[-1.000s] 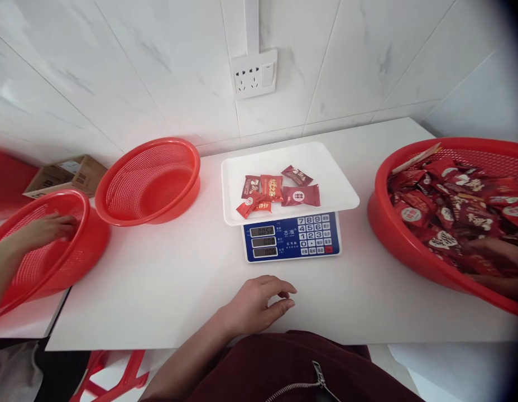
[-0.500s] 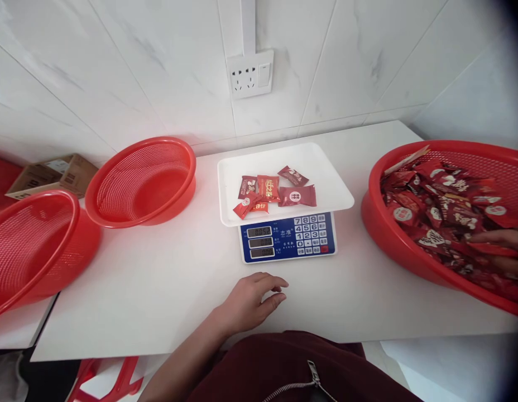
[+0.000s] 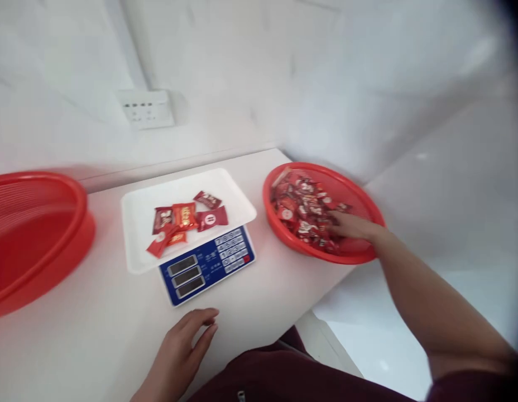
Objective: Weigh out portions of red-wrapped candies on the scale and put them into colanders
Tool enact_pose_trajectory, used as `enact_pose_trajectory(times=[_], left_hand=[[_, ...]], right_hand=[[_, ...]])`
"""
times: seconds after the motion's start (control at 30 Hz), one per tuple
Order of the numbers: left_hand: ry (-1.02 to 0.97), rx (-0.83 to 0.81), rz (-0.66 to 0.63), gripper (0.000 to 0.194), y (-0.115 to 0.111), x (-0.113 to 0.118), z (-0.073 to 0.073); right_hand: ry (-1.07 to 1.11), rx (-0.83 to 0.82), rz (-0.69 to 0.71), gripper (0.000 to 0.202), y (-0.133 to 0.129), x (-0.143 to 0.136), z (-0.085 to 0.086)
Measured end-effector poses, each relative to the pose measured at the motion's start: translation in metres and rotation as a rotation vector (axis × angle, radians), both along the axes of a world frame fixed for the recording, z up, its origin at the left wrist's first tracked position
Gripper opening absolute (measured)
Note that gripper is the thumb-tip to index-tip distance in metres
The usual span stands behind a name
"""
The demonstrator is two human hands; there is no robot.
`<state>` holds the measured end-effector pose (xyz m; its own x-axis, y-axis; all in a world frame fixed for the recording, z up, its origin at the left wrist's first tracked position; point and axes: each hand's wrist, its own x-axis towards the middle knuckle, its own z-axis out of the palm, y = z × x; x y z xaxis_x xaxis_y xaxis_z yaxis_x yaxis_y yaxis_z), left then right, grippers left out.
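My left hand (image 3: 187, 341) rests near the table's front edge, below the scale; its fingers are loosely bent, the thumb is apart, and nothing is held. On the right, my right hand (image 3: 351, 225) reaches into a red basket (image 3: 279, 231) of wrapped candies (image 3: 307, 206). Its fingertips are among the wrappers and blurred, so I cannot make out whether they grip any. Several red and dark-red candy packets (image 3: 184, 216) lie in the white tray (image 3: 135, 251) on top of the blue-panelled digital scale (image 3: 209, 262).
Another red basket (image 3: 85, 223) stands at the left on the white table (image 3: 112, 329). Behind the table rises a pale wall with a socket panel (image 3: 148, 109). The wall also runs along the right side, close behind the candy basket.
The view has swung to the right, so the scale and baskets sit further left. My right forearm is now visible, and the right hand is still in the candies. The tray's packets look unchanged.
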<state>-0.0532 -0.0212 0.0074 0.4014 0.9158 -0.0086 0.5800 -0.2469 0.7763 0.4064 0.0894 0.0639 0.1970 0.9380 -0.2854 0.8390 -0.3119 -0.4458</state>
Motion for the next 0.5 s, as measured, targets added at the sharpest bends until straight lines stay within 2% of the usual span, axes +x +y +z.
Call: enact_pose_trajectory(times=[0.2, 0.33, 0.5], left_hand=[[-0.079, 0.052, 0.067, 0.023, 0.003, 0.004, -0.015], [-0.123, 0.039, 0.085, 0.026, 0.002, 0.007, -0.018], [-0.140, 0.034, 0.089, 0.027, 0.004, 0.009, -0.018]], right_hand=[[-0.039, -0.204, 0.043, 0.070, 0.015, 0.012, 0.000], [0.014, -0.222, 0.065, 0.076, 0.015, 0.007, -0.011], [0.127, -0.180, 0.010, 0.075, 0.016, 0.009, -0.018]])
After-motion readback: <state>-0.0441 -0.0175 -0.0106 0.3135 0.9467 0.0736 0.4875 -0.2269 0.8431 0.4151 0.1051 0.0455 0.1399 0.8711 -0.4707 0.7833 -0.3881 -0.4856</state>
